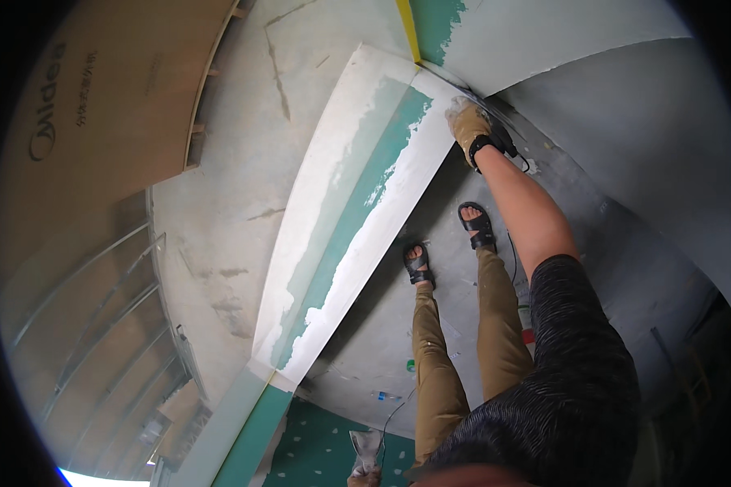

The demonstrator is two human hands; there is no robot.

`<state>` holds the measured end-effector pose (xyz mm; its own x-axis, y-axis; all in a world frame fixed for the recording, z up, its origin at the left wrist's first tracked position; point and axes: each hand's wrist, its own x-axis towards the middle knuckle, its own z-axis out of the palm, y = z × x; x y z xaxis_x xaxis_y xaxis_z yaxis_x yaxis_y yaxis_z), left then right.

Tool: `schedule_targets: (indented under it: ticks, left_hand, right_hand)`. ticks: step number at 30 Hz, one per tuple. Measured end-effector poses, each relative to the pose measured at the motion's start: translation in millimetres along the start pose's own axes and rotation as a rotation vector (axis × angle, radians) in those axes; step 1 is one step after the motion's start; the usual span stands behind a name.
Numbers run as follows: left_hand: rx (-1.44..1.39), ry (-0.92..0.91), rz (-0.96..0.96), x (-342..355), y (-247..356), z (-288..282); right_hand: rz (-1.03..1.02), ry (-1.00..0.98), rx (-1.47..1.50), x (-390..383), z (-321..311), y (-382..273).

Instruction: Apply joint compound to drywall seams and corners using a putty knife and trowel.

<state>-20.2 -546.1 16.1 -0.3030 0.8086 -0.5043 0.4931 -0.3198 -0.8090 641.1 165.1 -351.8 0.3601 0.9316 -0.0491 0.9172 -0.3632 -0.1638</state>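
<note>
My right hand (469, 127), in a tan work glove dusted white at the fingertips, reaches up to the far end of a long plasterboard ledge (379, 183). Its fingers are closed around a black corded tool (502, 140), which is mostly hidden behind the glove, so its kind does not show. A dark band circles the wrist. White filler covers both sides of the ledge's top, with a ragged green strip bare between them. My left hand and arm are out of the picture.
A crumpled grey bag-like thing (366, 445) is at the lower edge. A large brown carton (114, 105) stands at upper left above metal studs (105, 284). A thin cable (512, 258) trails past my sandalled feet (475, 223). A plastic bottle (387, 396) lies on the floor.
</note>
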Motion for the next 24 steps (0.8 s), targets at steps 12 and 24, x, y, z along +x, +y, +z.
schedule_targets:
  ticks: [12,24]
  left_hand:
    - [-1.435,-0.654,-0.505,18,-120,-88]
    - [-2.036,-0.418,-0.256,33,-192,-56]
  right_hand:
    - [-0.289,-0.199,-0.493,-53,-162,-80]
    - [-0.361,-0.084,-0.618,-102,-360,-107]
